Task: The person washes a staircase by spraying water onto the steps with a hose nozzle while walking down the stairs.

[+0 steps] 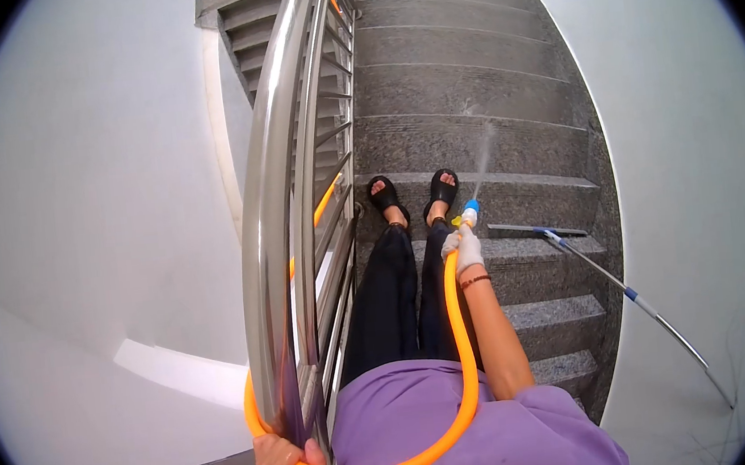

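In a white glove, my right hand (465, 250) is closed around the hose's spray nozzle (469, 213), which has a blue tip and a yellow part. A jet of water (484, 152) leaves the tip and lands on the stone steps (471, 138) ahead of my feet. The orange hose (460, 341) loops from the nozzle across my lap to the lower left. There my bare left hand (287, 461) wraps around it, beside the metal handrail (270, 171). Past that hand the hose passes over to the railing's far side.
A long-handled floor squeegee (538, 230) lies across a step at right, its pole (659, 317) leaning on the white wall (692, 202). Railing bars line the left side. Black sandals (441, 190) are on my feet on a step. Another stair flight (255, 37) shows beyond the railing.
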The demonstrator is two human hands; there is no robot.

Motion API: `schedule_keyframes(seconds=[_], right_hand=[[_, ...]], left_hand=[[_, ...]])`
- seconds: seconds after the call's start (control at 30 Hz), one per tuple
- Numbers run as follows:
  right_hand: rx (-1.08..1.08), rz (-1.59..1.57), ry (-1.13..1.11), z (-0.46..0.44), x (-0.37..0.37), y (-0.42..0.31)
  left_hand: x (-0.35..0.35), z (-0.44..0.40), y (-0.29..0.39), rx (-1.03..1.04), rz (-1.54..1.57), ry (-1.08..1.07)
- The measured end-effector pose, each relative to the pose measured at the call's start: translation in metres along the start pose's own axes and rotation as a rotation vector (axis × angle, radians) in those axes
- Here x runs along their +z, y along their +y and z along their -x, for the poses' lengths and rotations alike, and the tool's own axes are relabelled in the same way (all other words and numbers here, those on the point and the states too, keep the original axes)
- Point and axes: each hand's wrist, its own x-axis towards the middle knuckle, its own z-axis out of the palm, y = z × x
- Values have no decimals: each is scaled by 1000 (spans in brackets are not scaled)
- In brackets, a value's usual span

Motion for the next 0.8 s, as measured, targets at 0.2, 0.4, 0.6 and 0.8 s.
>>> schedule_keyframes(seconds=[0.2, 0.4, 0.6, 0.8], right_hand=[[358, 5, -183, 26, 21, 73], [375, 74, -95, 24, 57, 129], [295, 88, -74, 8, 67, 110], [250, 60, -45, -2, 67, 88]], left_hand=[[-1, 1, -4, -40, 124, 59], [-1, 2, -6, -53, 79, 37], [2, 0, -6, -64, 78, 23], [0, -2, -6, -77, 48, -7]])
